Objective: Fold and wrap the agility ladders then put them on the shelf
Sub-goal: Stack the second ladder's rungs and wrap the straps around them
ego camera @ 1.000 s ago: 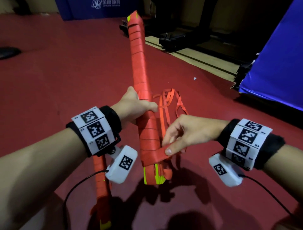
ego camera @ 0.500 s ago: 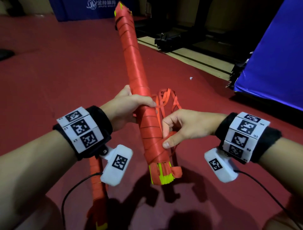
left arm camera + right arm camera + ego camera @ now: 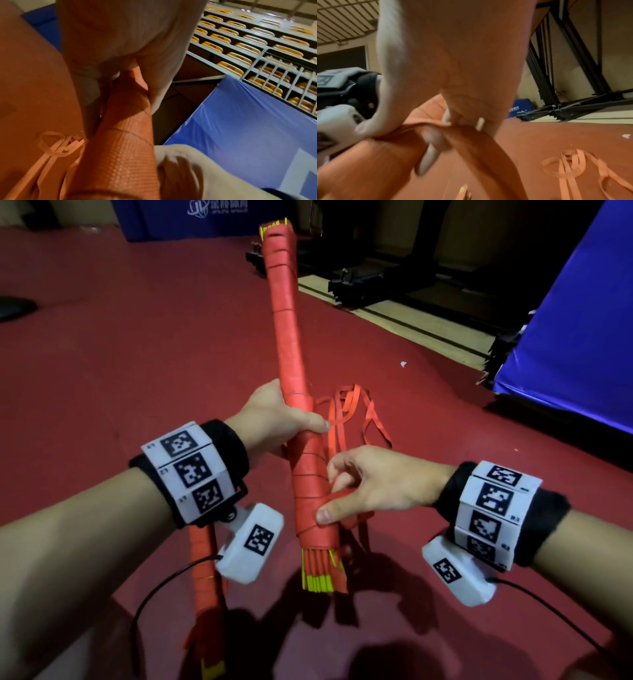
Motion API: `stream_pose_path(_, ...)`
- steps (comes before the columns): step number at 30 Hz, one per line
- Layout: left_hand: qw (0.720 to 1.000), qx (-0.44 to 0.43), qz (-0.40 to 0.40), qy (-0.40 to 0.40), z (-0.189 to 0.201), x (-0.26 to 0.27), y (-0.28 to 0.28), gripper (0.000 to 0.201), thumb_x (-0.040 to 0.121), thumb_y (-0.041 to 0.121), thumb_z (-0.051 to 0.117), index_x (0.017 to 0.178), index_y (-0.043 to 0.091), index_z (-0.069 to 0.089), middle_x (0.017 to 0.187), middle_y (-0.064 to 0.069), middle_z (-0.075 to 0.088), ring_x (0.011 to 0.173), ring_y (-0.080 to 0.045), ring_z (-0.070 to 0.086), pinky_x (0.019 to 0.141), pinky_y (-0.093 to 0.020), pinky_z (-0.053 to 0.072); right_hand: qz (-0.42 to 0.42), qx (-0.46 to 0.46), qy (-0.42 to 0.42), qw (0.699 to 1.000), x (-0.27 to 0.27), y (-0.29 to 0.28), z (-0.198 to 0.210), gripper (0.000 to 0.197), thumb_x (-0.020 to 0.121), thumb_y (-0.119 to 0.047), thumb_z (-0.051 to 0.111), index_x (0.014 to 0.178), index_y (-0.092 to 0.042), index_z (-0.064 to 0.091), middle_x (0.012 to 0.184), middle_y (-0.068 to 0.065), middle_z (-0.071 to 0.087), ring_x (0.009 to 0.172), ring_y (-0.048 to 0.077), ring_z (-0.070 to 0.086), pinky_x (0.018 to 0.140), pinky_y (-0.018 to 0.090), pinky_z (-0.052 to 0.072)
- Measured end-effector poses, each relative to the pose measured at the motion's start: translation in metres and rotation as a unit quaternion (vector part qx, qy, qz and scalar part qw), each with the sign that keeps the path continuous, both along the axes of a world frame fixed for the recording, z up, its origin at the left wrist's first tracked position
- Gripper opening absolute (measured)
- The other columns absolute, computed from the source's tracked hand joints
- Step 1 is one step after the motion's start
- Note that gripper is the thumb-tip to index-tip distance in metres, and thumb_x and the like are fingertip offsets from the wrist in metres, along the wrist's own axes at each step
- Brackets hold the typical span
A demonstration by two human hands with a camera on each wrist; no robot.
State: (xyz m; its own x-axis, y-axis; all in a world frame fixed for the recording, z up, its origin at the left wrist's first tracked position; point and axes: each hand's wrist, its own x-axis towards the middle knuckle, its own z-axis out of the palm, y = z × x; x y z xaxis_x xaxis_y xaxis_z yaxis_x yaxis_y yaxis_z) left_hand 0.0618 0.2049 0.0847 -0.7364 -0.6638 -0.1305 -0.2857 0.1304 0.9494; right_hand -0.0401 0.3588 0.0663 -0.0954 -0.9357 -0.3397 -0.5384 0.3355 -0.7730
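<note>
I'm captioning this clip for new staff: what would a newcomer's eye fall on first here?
First, the long red strap-wrapped ladder bundle with yellow rung ends, rising from centre frame, gripped mid-length by the left hand. Next, the right hand pinching the red strap against the bundle's lower end. Loose red strap loops trail behind it over the red floor.

A dark red carpeted floor (image 3: 120, 344) carries everything here. Loose loops of orange strap (image 3: 356, 409) lie on it, and a second wrapped orange ladder bundle (image 3: 205, 573) lies nearer, with a yellow tip at its near end. A small white scrap (image 3: 403, 364) sits farther out on the carpet. A blue mat (image 3: 575, 337) rests along the right side, and black metal frames (image 3: 359, 282) stand at the carpet's far edge beside a strip of pale flooring (image 3: 394, 313).
</note>
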Motion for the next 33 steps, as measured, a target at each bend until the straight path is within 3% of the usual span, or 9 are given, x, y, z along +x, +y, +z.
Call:
stream_pose_path(4,0.998,0.044,-0.032,0.012,0.004,0.003,-0.003,0.050,0.078,0.008,0.084,0.122,0.010,0.061,0.099,-0.003,0.072,0.091,-0.029,0.075,0.060,-0.038,0.058,0.034,0.028,0.031,0.999,-0.017,0.005,0.020,0.026,0.087,-0.033,0.080,0.101,-0.012,0.074,0.095,0.011,0.075,0.078,0.010,0.061,0.080,0.028,0.050)
stream_pose_path(7,0.997,0.053,-0.048,0.017,0.010,0.005,-0.001,0.046,0.080,0.006,0.082,0.122,0.008,0.063,0.099,-0.004,0.073,0.106,-0.038,0.073,0.075,-0.048,0.059,0.042,0.016,0.049,0.998,-0.024,0.007,0.027,0.014,0.089,-0.024,0.078,0.092,-0.011,0.078,0.078,0.006,0.071,0.070,0.004,0.058,0.069,0.017,0.044)
stream_pose_path(12,0.993,0.090,-0.065,0.043,0.018,0.007,0.004,0.038,0.083,0.003,0.078,0.118,0.012,0.066,0.117,-0.012,0.075,0.106,-0.035,0.074,0.086,-0.051,0.060,0.059,-0.010,0.046,0.997,-0.026,0.006,0.024,0.014,0.084,-0.024,0.083,0.088,-0.014,0.075,0.081,0.007,0.068,0.076,0.005,0.057,0.074,0.018,0.044)
stream_pose_path(14,0.988,0.122,-0.073,0.063,0.021,0.007,0.005,0.035,0.086,-0.001,0.074,0.114,0.017,0.063,0.119,-0.008,0.076,0.104,-0.032,0.075,0.085,-0.046,0.060,0.029,-0.015,0.005,0.999,-0.026,0.007,0.022,0.020,0.083,-0.017,0.083,0.091,-0.016,0.065,0.077,-0.008,0.061,0.076,0.006,0.053,0.069,0.019,0.043)
stream_pose_path(19,0.981,0.146,-0.061,0.109,0.027,0.002,0.002,0.052,0.088,-0.006,0.067,0.134,0.013,0.052,0.121,0.002,0.076,0.099,-0.028,0.077,0.070,-0.038,0.063,0.058,0.017,-0.056,0.997,-0.020,0.005,0.019,0.026,0.095,-0.007,0.069,0.119,-0.012,0.060,0.091,0.002,0.068,0.061,0.014,0.060,0.051,0.026,0.035)
stream_pose_path(22,0.980,0.153,-0.054,0.115,0.028,0.000,-0.002,0.052,0.089,-0.006,0.065,0.136,0.011,0.050,0.122,0.001,0.075,0.099,-0.028,0.077,0.065,-0.035,0.062,0.038,-0.014,-0.067,0.997,-0.022,0.004,0.022,0.033,0.094,-0.004,0.070,0.092,-0.037,0.070,0.077,-0.006,0.062,0.054,0.014,0.054,0.051,0.028,0.038)
stream_pose_path(25,0.979,0.163,-0.044,0.112,0.024,-0.004,-0.004,0.047,0.088,0.000,0.068,0.131,0.013,0.052,0.120,0.001,0.075,0.101,-0.028,0.077,0.068,-0.036,0.063,0.030,-0.037,-0.056,0.997,-0.020,0.007,0.022,0.026,0.091,-0.004,0.074,0.079,-0.022,0.059,0.066,-0.003,0.056,0.053,0.016,0.050,0.050,0.020,0.042)
stream_pose_path(29,0.996,-0.043,0.049,0.065,0.011,-0.013,-0.003,0.074,0.069,0.040,0.095,0.124,0.017,0.051,0.106,0.005,0.066,0.091,-0.013,0.070,0.072,-0.032,0.057,-0.048,-0.091,0.032,0.994,-0.013,0.003,0.006,0.029,0.084,-0.018,0.083,0.101,-0.007,0.062,0.081,0.007,0.073,0.059,0.009,0.055,0.058,0.021,0.045)
stream_pose_path(33,0.989,-0.100,0.103,0.021,-0.003,-0.018,-0.005,0.083,0.067,0.030,0.097,0.129,0.012,0.044,0.108,0.001,0.058,0.099,-0.020,0.063,0.081,-0.038,0.055,-0.055,-0.101,0.098,0.988,-0.009,0.004,-0.002,0.041,0.074,-0.032,0.091,0.102,-0.015,0.065,0.082,-0.006,0.078,0.065,0.004,0.063,0.068,0.022,0.049)
